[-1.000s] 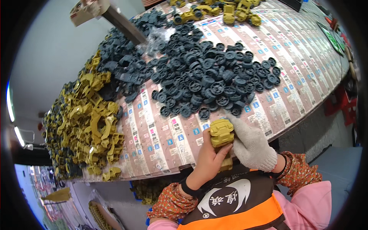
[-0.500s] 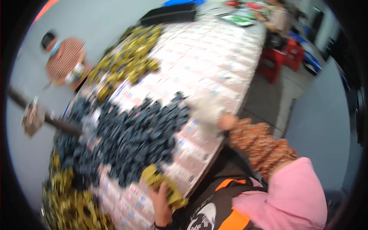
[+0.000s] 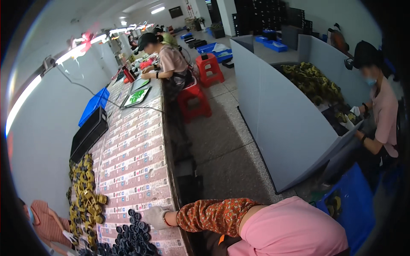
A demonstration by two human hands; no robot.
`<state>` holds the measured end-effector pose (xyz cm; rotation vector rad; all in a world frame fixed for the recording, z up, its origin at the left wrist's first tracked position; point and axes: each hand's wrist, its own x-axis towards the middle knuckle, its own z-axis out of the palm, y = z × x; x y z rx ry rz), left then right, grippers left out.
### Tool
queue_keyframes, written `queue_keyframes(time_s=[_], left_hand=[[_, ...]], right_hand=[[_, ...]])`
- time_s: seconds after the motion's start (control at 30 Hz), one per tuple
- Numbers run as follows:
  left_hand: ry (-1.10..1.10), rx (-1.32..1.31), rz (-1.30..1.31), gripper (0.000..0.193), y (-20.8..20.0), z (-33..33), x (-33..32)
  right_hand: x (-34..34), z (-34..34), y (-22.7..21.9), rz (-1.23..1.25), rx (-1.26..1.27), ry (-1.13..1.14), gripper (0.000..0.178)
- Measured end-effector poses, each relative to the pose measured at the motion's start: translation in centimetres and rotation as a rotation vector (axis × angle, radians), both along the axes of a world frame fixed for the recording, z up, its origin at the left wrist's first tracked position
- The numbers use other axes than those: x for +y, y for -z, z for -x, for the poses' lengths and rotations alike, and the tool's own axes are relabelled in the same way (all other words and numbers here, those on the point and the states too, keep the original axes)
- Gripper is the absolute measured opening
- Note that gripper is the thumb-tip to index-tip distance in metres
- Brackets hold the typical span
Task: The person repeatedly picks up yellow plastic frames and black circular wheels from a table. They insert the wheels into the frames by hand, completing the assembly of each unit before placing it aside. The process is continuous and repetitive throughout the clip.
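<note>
My right hand (image 3: 156,218), in a white glove with a flowered sleeve cover behind it, rests at the table's near edge. Its fingers are too indistinct to show whether they are spread or curled, and nothing visible sticks out of them. Just beside it lies a pile of dark blue-grey, round, wheel-like parts (image 3: 133,237), partly cut off by the picture's lower rim. Farther left is a heap of olive-yellow moulded parts (image 3: 85,194). Both heaps sit on the long table (image 3: 136,149) covered with printed sheets. My left hand is out of view.
A black tray (image 3: 88,134) and a blue crate (image 3: 94,106) stand along the table's far side. Red stools (image 3: 193,102) and a grey partition (image 3: 273,115) are to the right. Co-workers sit farther along the table (image 3: 171,64), at the lower left (image 3: 49,219) and behind the partition (image 3: 384,111).
My view has swung to the right and up along the table. My left hand, which held an olive-yellow part, has left the picture. The dark pile now shows only at the lower edge.
</note>
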<state>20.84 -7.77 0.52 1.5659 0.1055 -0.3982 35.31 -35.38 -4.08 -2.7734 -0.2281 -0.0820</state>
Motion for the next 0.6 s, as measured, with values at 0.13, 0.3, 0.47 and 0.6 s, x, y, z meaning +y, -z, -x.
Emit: queue_keyframes(time_s=[0.13, 0.3, 0.47, 0.6], left_hand=[[0.067, -0.191, -0.033, 0.036, -1.8, 0.2, -2.5], [0.080, 0.239, 0.321, 0.031, -1.5, -1.6, -1.6], [-0.130, -0.005, 0.166, 0.032, -3.8, 1.7, -6.5], [-0.086, -0.487, -0.306, 0.045, -1.7, 2.9, -6.4]], right_hand=[[-1.3, -0.2, 2.7, -0.055, -0.051, 0.046, 0.022], [-1.0, 2.5, -0.1, -0.111, -0.134, -0.010, 0.023], [3.2, 8.7, -3.4, -0.559, -0.261, -0.174, 0.015], [4.6, 13.4, -5.5, -0.670, -0.378, -0.126, 0.020]])
